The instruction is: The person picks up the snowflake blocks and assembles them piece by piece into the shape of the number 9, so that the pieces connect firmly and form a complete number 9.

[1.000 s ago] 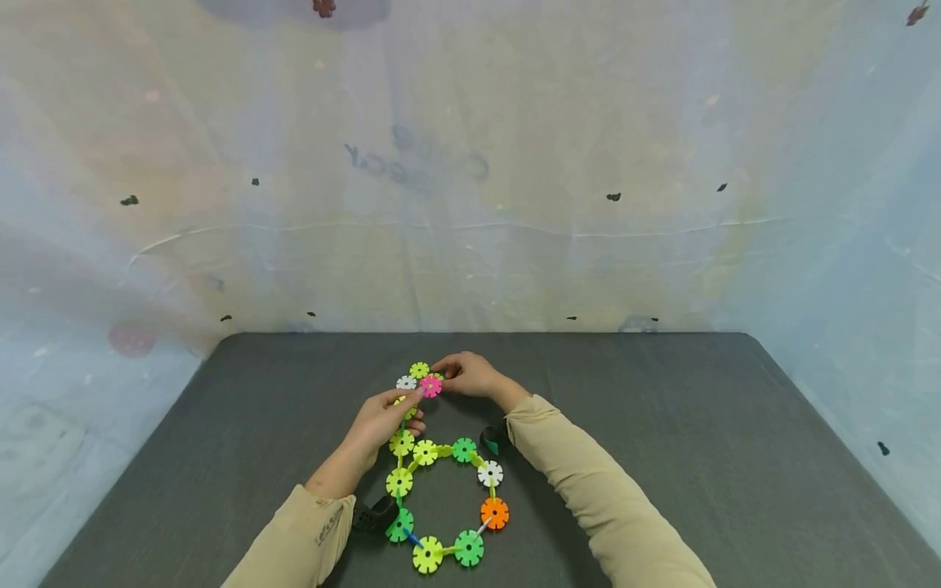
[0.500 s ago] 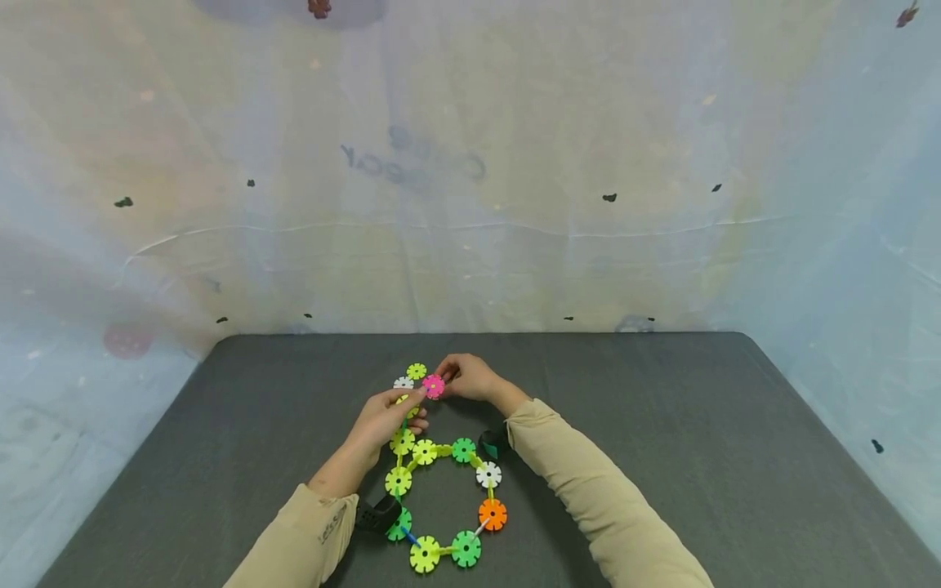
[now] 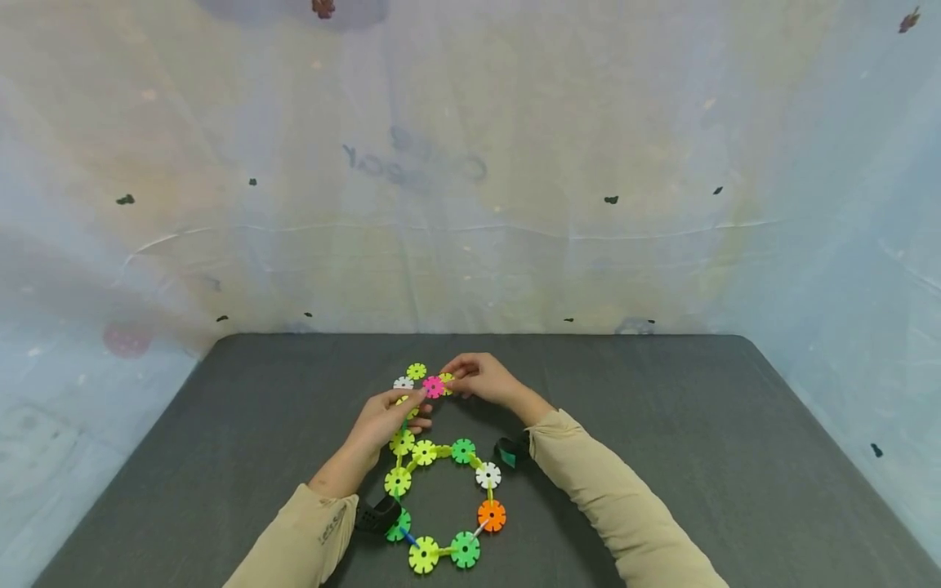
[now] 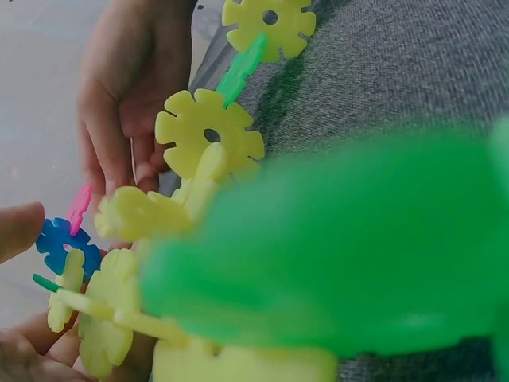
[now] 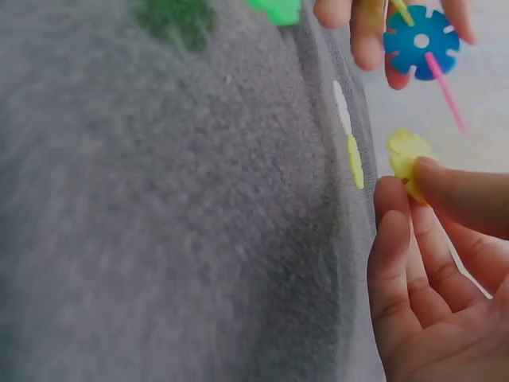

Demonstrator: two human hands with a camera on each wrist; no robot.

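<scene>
My left hand (image 3: pixel 382 420) holds the end of a chain of notched plastic discs, thumb and fingers around the pieces there. At that end a blue disc (image 5: pixel 421 56) carries a pink disc (image 3: pixel 433 387), seen edge-on in the right wrist view. My right hand (image 3: pixel 481 380) pinches a yellow disc (image 5: pixel 407 155) between thumb and fingertips. In the right wrist view this disc is apart from the pink one; in the head view the two overlap. The chain runs back from the left hand into a ring of linked discs, including an orange disc (image 3: pixel 492 515).
Beyond the hands, a loose yellow disc (image 3: pixel 416 371) and a white disc (image 3: pixel 403 383) lie on the dark grey table (image 3: pixel 625 425). A pale sheet (image 3: pixel 515 269) hangs behind the table. The ring sits between the forearms.
My right hand has drawn slightly right, and its yellow disc now shows beside the pink one. My left hand has stayed nearly in place.
</scene>
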